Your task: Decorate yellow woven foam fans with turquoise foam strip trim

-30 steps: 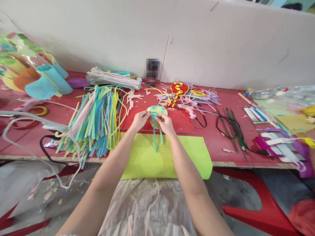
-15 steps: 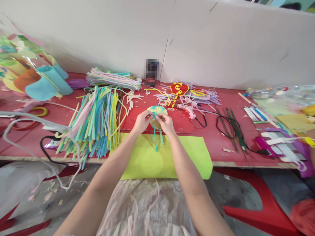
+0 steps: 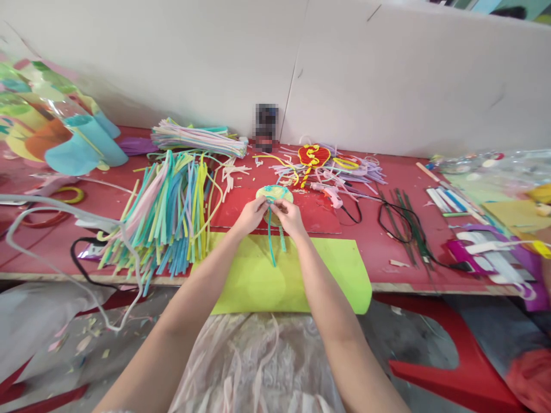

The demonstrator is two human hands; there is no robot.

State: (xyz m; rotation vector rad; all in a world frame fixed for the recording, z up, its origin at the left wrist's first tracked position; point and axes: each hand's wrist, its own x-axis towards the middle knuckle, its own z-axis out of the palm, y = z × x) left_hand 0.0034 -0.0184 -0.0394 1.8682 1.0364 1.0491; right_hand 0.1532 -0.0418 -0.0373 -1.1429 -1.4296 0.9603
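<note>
Between both hands is a round pale-yellow disc (image 3: pixel 284 195) edged with teal pipe cleaner. At its near edge my left hand (image 3: pixel 252 215) pinches the teal pipe cleaner (image 3: pixel 271 244) and the disc's rim, fingertips closed. Opposite it, my right hand (image 3: pixel 289 217) is also closed in a pinch on the same edge, its fingertips almost touching the left ones. One loose end of teal pipe cleaner hangs down, and a paler green stem (image 3: pixel 282 238) hangs beside it. The fingers hide the exact point of contact.
A large pile of pastel pipe cleaners (image 3: pixel 172 212) lies to the left. Green paper (image 3: pixel 293 281) overhangs the front edge, behind it a red board (image 3: pixel 318 215). A pink glue gun (image 3: pixel 331 195), its black cable (image 3: pixel 381 221) and a red-yellow pipe-cleaner piece (image 3: pixel 314 155) lie right of centre.
The disc's top has tilted slightly and a little more of its yellow face shows. Both hands keep their pinch in nearly the same place.
</note>
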